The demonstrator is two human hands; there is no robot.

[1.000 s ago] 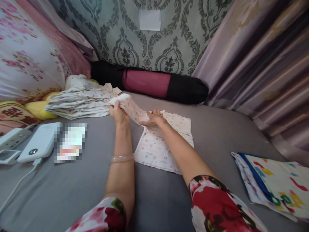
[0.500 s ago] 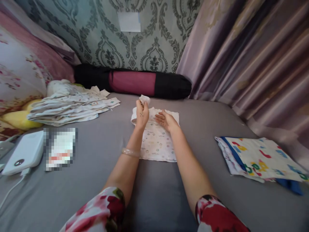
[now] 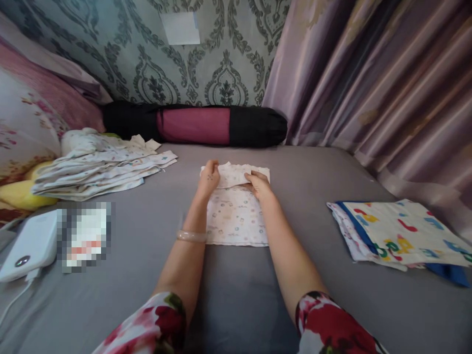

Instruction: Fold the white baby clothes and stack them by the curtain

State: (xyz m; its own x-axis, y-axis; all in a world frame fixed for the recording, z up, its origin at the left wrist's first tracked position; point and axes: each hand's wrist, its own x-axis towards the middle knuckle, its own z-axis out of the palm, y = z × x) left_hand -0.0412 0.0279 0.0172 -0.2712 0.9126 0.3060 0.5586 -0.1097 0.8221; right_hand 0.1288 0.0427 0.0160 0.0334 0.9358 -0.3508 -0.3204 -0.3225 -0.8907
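A white cloth [image 3: 236,219] with small pastel prints lies flat on the bed in front of me, its far end folded over toward me as a flap. I cannot tell whether it is a garment. My left hand [image 3: 209,178], a pale bangle on its wrist, is closed at the flap's left end, the fingertips partly hidden. On the right, my right hand [image 3: 258,184] grips the flap's near edge, thumb on top and the other fingers partly underneath.
A pile of printed white clothes [image 3: 106,162] lies at the left, near a white power bank [image 3: 31,246] with a cable and a blurred packet [image 3: 86,236]. At the right are folded colourful cloths [image 3: 401,231]. A black and maroon long bag [image 3: 193,125] rests against the wall.
My left hand has lowered the raised bit of cloth onto the flap's left side. My right hand, open before, has closed on the flap. The view has shifted slightly.
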